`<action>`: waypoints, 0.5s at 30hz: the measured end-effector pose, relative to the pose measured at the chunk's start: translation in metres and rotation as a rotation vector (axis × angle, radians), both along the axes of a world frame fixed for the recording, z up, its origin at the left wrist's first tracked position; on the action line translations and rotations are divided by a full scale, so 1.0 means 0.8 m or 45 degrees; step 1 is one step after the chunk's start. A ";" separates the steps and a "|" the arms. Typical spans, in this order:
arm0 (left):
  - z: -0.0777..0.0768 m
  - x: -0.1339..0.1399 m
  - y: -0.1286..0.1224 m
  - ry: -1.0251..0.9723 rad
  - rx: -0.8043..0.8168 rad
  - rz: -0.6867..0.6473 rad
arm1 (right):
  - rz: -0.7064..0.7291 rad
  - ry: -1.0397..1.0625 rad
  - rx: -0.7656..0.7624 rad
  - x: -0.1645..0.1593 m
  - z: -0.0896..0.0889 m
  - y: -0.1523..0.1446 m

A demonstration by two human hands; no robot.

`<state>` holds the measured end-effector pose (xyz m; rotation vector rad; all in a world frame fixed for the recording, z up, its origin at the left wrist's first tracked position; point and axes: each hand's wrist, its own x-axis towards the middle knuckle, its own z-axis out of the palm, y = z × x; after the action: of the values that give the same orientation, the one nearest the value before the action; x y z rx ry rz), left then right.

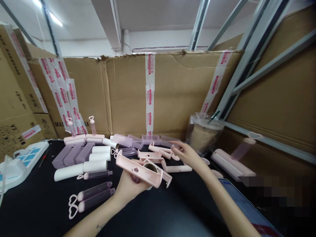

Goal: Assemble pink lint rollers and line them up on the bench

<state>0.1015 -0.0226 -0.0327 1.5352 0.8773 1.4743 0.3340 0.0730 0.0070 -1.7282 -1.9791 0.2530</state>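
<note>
My left hand (130, 189) is closed around a pale pink trough-shaped casing (140, 171) with a small hole in its middle. Right behind it show the end of a roll with a brown core (150, 167) and a second pink bracket (166, 177); whether the hand grips these too is unclear. Farther back, my right hand (186, 154) reaches among loose pink parts, its fingers bent together over a small pink piece that they mostly hide. Pink half-casings (149, 155) and a long pink cover (177, 168) lie beside that hand.
White rolls (69, 171), purple translucent covers (74, 154) and clear handles with heart loops (96, 199) lie at left. Assembled lint rollers (95, 138) stand behind, another (233, 166) at right. A power strip (27, 161), bagged cup (203, 133) and tablet-like screen (247, 204) flank the table.
</note>
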 end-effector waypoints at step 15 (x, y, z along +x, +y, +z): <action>0.018 -0.028 0.009 -0.022 -0.495 -0.290 | 0.594 0.612 0.016 -0.057 -0.020 -0.056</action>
<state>0.0790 -0.0153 -0.0180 1.2821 0.8862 1.0789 0.2886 0.0281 -0.0087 -1.0408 -1.9660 0.7368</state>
